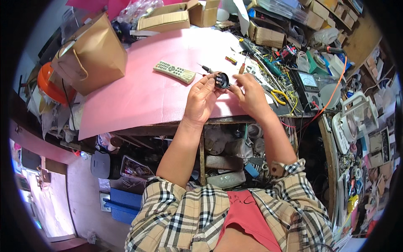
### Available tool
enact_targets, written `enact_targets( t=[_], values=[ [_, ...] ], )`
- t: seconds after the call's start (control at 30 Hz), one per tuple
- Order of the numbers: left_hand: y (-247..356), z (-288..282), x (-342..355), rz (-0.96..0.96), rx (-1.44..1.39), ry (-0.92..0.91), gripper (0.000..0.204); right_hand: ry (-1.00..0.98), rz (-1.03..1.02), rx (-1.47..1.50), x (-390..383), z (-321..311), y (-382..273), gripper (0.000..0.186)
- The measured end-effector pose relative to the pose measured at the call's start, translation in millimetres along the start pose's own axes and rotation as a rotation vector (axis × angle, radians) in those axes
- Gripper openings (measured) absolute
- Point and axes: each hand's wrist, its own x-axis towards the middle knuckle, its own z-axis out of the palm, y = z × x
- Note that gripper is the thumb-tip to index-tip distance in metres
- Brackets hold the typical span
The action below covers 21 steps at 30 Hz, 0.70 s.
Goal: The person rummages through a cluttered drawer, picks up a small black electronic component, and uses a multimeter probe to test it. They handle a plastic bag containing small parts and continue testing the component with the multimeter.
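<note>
My left hand (200, 97) is closed on a small black round part (221, 80), cup-shaped with bright metal bits inside. Close to its right side is my right hand (251, 95), fingers bent and pinched together; what they hold, if anything, is hidden. Just beyond the right fingers is an orange-handled screwdriver (242, 68). A dark pen-like probe (205, 68) with a thin tip points away behind the left fingers. To the left, a pale remote control (174, 72) rests on the pink sheet (140, 90) that covers the bench.
Right of my hands are yellow-handled pliers (278, 97), a teal-handled screwdriver (272, 66), an analog meter (310, 86) and an orange cable (339, 86). A brown paper bag (94, 56) stands at the left. Opened cardboard boxes (164, 21) line the back.
</note>
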Motion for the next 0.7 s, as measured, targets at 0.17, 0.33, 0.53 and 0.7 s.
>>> enact_targets(
  t=[0.17, 0.33, 0.53, 0.7],
  values=[
    [19.9, 14.2, 7.7, 0.177, -0.094, -0.016, 0.022, 0.099, 0.072, 0.191, -38.9, 8.8, -44.3, 0.015],
    [29.5, 28.8, 0.8, 0.168, -0.218, -0.071, 0.019, -0.004, 0.453, 1.494, -9.6, 42.6, -49.6, 0.045],
    [51.7, 9.8, -8.0, 0.048, -0.059, -0.053, 0.026, 0.105, 0.340, 1.179, 35.4, 61.0, -34.7, 0.042],
    [99.3, -16.7, 19.7, 0.012, 0.125, -0.016, 0.024, 0.371, 0.301, 1.153, 68.1, 45.3, -23.5, 0.023]
  ],
)
